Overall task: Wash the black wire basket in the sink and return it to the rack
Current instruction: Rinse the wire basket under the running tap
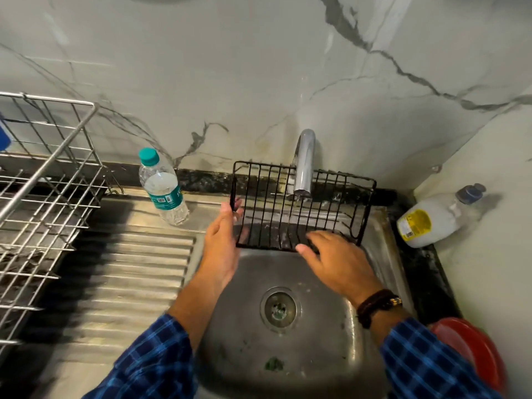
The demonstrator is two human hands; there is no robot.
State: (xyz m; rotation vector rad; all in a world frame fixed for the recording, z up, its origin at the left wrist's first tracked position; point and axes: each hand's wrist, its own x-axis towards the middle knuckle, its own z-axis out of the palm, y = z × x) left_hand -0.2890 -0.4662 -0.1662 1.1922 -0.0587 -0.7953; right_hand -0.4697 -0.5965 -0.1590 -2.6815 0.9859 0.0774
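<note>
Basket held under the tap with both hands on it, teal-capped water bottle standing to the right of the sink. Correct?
Not quite. The head view shows the teal-capped water bottle standing to the left of the sink, on the steel drainboard, not to the right. The rest holds: the left hand and right hand are both on the black wire basket under the tap.

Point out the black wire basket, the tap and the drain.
black wire basket [302, 208]: head view, middle of its grid.
tap [304, 161]: head view, curved spout.
drain [278, 308]: head view, strainer centre.
</note>
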